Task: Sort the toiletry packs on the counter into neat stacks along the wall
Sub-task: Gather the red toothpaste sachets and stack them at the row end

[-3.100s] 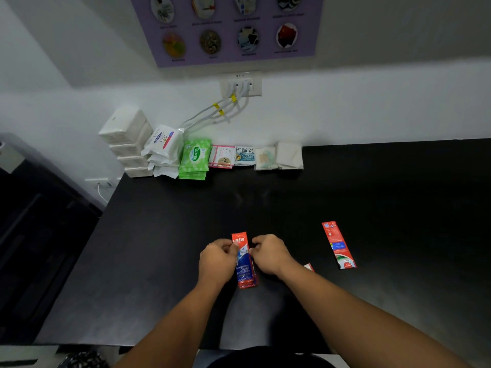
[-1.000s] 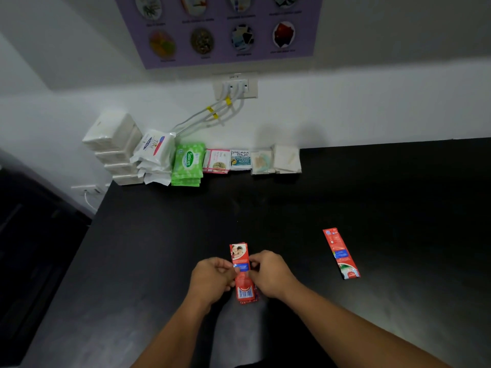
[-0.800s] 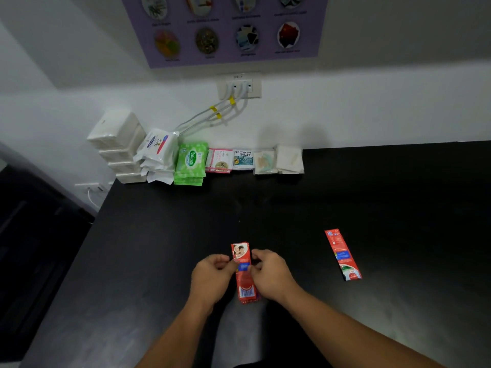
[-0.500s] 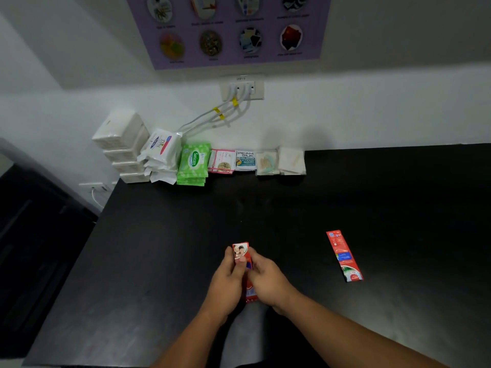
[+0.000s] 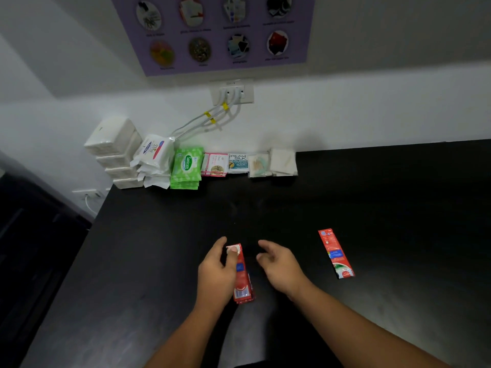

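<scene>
1. the left hand [image 5: 214,278] grips a thin stack of long red foil sachets [image 5: 242,277]. its thumb presses on the stack's far end and its fingers [image 5: 221,244] close in along the stack's left edge.
2. the stack sits low over the glossy black worktop [image 5: 159,248]; i cannot tell whether it rests on the surface or is held just above it.
3. the right hand [image 5: 283,266] holds nothing. its fingers [image 5: 265,245] are loosely curled and spread, just right of the stack and clear of it.
4. a single long red foil sachet [image 5: 336,253] lies flat on the worktop, well to the right of the right hand's fingers and slightly tilted.
5. far beyond the fingers of both hands, a row of sorted piles runs along the white wall [image 5: 372,120]. from the left:
   - a tall stack of white wrapped tissue packs [image 5: 114,152]
   - a leaning pile of white dove wipe packs [image 5: 154,158]
   - a pile of green sanicare wipe packs [image 5: 187,168]
   - flat pink sachets [image 5: 215,164]
   - white-and-teal cream silk sachets [image 5: 238,163]
   - pale see-through packets [image 5: 259,166]
   - plain white square packets [image 5: 283,162]
6. above that row a white wall socket [image 5: 231,92] feeds white cables [image 5: 202,120] with yellow tags, and a purple poster [image 5: 212,33] hangs higher up.
</scene>
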The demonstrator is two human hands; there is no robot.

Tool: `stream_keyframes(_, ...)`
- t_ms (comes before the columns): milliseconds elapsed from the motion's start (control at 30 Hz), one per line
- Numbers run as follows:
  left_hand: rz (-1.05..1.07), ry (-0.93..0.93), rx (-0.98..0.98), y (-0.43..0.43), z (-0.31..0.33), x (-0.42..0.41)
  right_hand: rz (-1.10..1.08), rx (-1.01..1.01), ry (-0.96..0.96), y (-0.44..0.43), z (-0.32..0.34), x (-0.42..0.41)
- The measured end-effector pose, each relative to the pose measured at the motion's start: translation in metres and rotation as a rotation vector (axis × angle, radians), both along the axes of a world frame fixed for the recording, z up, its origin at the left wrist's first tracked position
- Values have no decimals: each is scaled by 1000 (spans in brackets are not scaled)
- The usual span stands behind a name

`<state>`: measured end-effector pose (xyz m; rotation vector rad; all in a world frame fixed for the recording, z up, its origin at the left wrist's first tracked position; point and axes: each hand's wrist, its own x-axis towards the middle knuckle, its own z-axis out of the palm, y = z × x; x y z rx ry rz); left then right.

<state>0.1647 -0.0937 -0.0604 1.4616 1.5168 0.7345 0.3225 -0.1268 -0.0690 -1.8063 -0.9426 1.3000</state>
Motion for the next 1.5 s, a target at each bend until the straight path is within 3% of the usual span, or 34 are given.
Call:
stream_keyframes(200,-368,227,308,8,14,58,-194,21,-507,-22,2,72)
stream_keyframes(300,-556,298,260,12,9,96,-299,-99,-763,-42,-3,109)
stream_keyframes(400,-692,378,174,14,3,131,-254,-276,-844,-57,-10,134)
stream_keyframes(567,-825,595,101,15,-6,174,-177,-365,-764,-59,-22,143)
stream_keyframes(667,-811,604,67,12,-8,189,-172,-395,-653,-60,-19,143)
stream_keyframes(833,-702,429,-138,6,-4,187,-212,-174,-522,-64,-16,133)
stream_keyframes(1000,-417,81,-394,8,11,153,-166,157,-570,-62,-14,94)
stream_keyframes(1200,-199,-127,-394,15,18,79,-12,349,-447,-49,-7,46)
stream_keyframes(1267,-148,-146,-350,19,17,52,-33,344,-333,-43,-3,31)
stream_keyframes(1400,-72,-242,-319,23,20,10,-6,145,-67,-26,1,2)
stream_keyframes(1500,-18,-260,-333,25,21,-8,23,53,-2,-17,2,-16)
